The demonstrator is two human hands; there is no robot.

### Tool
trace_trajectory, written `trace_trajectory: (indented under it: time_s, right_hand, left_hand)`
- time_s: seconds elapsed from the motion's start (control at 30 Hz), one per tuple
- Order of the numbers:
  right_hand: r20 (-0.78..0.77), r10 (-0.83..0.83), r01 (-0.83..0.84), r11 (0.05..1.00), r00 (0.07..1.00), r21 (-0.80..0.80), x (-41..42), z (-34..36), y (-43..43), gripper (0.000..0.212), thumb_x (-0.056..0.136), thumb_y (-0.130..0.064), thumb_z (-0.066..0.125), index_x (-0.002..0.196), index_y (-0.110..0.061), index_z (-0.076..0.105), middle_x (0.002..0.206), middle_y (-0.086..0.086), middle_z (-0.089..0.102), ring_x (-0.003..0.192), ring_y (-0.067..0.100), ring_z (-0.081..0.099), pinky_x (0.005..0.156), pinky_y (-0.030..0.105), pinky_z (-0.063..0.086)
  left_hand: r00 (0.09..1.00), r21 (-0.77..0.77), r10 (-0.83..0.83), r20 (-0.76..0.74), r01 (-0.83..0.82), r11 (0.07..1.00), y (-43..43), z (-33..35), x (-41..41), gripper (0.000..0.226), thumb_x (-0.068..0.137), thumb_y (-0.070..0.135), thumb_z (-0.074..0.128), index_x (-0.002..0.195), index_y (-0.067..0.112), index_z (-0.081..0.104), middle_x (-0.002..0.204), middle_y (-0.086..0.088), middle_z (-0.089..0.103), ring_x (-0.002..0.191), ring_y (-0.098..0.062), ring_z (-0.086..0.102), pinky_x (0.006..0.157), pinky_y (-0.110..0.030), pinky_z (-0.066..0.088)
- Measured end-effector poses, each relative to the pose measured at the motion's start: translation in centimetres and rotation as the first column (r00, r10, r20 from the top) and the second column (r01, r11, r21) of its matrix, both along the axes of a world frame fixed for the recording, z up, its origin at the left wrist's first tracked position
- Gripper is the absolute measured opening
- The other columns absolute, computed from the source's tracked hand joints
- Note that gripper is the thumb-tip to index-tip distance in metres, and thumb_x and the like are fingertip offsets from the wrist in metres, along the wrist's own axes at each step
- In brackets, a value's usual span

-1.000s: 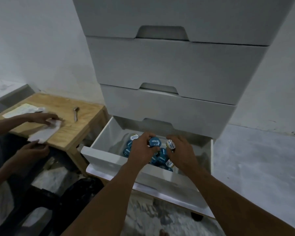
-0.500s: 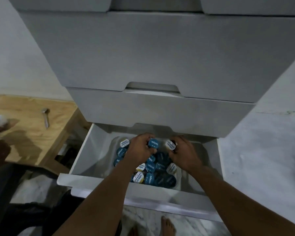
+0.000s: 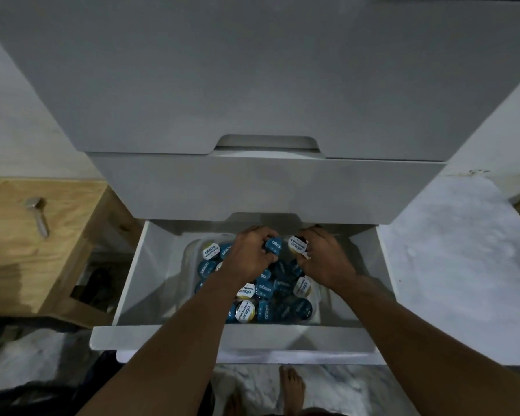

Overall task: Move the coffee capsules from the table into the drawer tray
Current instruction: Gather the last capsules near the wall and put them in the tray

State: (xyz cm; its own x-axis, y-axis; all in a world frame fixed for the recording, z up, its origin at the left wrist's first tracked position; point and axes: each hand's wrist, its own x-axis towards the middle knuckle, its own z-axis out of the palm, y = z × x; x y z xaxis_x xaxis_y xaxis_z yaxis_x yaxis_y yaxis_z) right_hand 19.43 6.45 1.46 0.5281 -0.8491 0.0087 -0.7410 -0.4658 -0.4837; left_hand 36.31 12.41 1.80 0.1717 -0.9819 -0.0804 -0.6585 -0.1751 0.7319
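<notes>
The bottom drawer point(image 3: 222, 337) of a white chest stands pulled out. Inside it a clear tray point(image 3: 189, 250) holds several coffee capsules point(image 3: 270, 298), most with blue lids and a few with white and yellow lids. My left hand point(image 3: 248, 255) grips a blue-lidded capsule point(image 3: 273, 246) over the back of the tray. My right hand point(image 3: 324, 258) grips a white-lidded capsule point(image 3: 298, 244) right beside it. Both hands hover just above the pile, and their fingers hide the capsule bodies.
Closed white drawers point(image 3: 261, 187) overhang the open one just above my hands. A wooden table point(image 3: 42, 241) stands at the left with a metal bolt point(image 3: 39, 216) lying on it. My bare feet point(image 3: 291, 388) stand on the marble floor below the drawer front.
The view has swung closer and lower over the drawer, and the other person at the table has gone out of frame. Both hands have moved deeper over the tray, still holding their capsules.
</notes>
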Motion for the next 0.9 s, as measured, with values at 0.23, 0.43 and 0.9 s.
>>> trace_trajectory:
  time_s: [0.23,0.43,0.9]
  right_hand:
    - [-0.007,0.013,-0.013,1.0,1.0,-0.005,0.1,-0.2,-0.1,0.04,0.078,-0.014,0.071,0.117,-0.011,0.061,0.115,0.008,0.058,0.099,0.024,0.058,0.088,0.032,0.049]
    - [0.019,0.038,-0.038,0.999,0.999,-0.034,-0.1,0.0,-0.2,0.032,0.078,-0.009,0.068,0.11,-0.009,0.065,0.11,0.01,0.061,0.101,0.025,0.057,0.085,0.028,0.044]
    - [-0.068,0.003,0.0,0.999,0.998,0.043,-0.1,-0.9,-0.6,0.035,0.08,-0.023,0.07,0.114,-0.017,0.063,0.117,0.008,0.054,0.106,0.025,0.055,0.091,0.032,0.047]
  left_hand:
    - [0.997,0.025,-0.044,0.062,0.043,0.999,-0.4,-0.2,-0.4,0.044,0.073,0.008,0.078,0.114,0.015,0.064,0.112,-0.005,0.053,0.092,-0.019,0.059,0.089,-0.033,0.052]
    - [0.996,0.026,-0.042,0.074,0.04,0.999,-0.5,0.0,-0.7,0.044,0.077,0.012,0.076,0.119,0.017,0.062,0.116,-0.004,0.051,0.087,-0.015,0.059,0.088,-0.032,0.053]
    - [0.955,0.049,-0.081,0.284,0.07,0.996,-0.8,-0.2,-0.9,0.044,0.081,0.017,0.073,0.123,0.016,0.06,0.119,-0.004,0.056,0.11,-0.021,0.053,0.093,-0.029,0.043]
